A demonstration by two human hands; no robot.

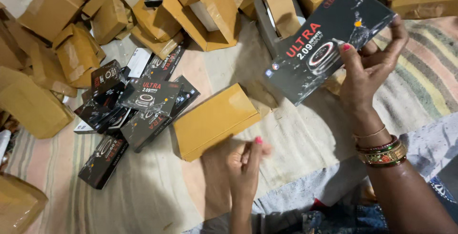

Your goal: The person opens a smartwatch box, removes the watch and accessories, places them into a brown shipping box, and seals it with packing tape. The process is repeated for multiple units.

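- The right hand (369, 69) pinched a black printed box (329, 41) by its lower corner, thumb in front, fingers behind.
- The left hand (245, 165) hovered, blurred, fingers loosely curled on nothing, just below a brown wrapped parcel (214, 119).
- Farther left of those fingers lay a pile of black boxes (136, 105).
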